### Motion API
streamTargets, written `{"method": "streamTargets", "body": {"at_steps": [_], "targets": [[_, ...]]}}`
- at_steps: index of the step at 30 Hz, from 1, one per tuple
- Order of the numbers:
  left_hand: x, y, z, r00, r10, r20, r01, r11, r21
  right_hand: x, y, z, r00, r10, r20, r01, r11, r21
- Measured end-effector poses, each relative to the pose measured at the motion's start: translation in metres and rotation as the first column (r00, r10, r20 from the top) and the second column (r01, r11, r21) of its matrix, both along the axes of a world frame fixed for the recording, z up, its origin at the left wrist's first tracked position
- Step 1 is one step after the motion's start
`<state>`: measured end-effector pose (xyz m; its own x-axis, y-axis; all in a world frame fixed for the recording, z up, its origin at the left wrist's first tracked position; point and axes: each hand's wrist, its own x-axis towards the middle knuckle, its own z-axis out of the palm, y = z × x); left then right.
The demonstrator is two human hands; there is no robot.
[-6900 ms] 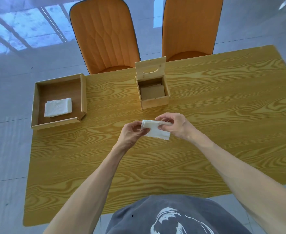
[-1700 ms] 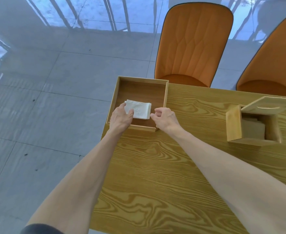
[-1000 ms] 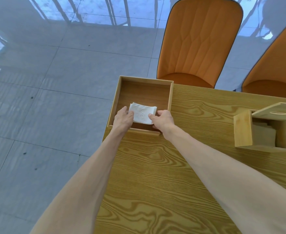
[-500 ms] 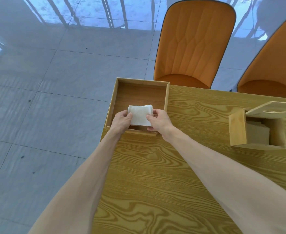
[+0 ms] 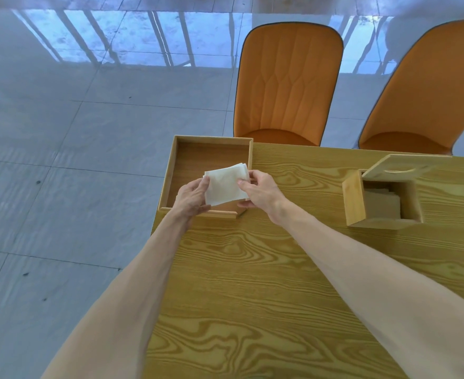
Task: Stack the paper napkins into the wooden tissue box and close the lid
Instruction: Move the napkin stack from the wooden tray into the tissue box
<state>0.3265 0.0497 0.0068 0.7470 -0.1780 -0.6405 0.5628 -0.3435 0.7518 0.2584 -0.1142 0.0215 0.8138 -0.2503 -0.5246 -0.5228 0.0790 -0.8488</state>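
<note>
A small stack of white paper napkins is held up above the near right part of a shallow wooden tray. My left hand grips its left edge and my right hand grips its right edge. The wooden tissue box stands to the right on the table, its slotted lid tilted up and open. Napkins lie inside it.
The tray sits at the table's far left corner, with grey tiled floor beyond the edge. Two orange chairs stand behind the yellow wood-grain table.
The napkin stack has been lifted out of the tray by both hands and now tilts up above its near right part. The view has shifted a little.
</note>
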Motion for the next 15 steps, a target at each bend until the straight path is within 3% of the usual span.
{"method": "streamTargets", "body": {"at_steps": [8,15], "targets": [[-0.03,-0.021,0.019,0.992,-0.062,-0.113,0.045,0.989,-0.141,-0.037,-0.026,0.017,0.997,-0.048,0.061,0.045,0.998,0.048],[-0.071,-0.061,0.029,0.984,-0.023,-0.174,-0.021,0.969,-0.244,-0.086,-0.067,0.025,0.993,-0.058,0.106,0.058,0.998,0.009]]}}
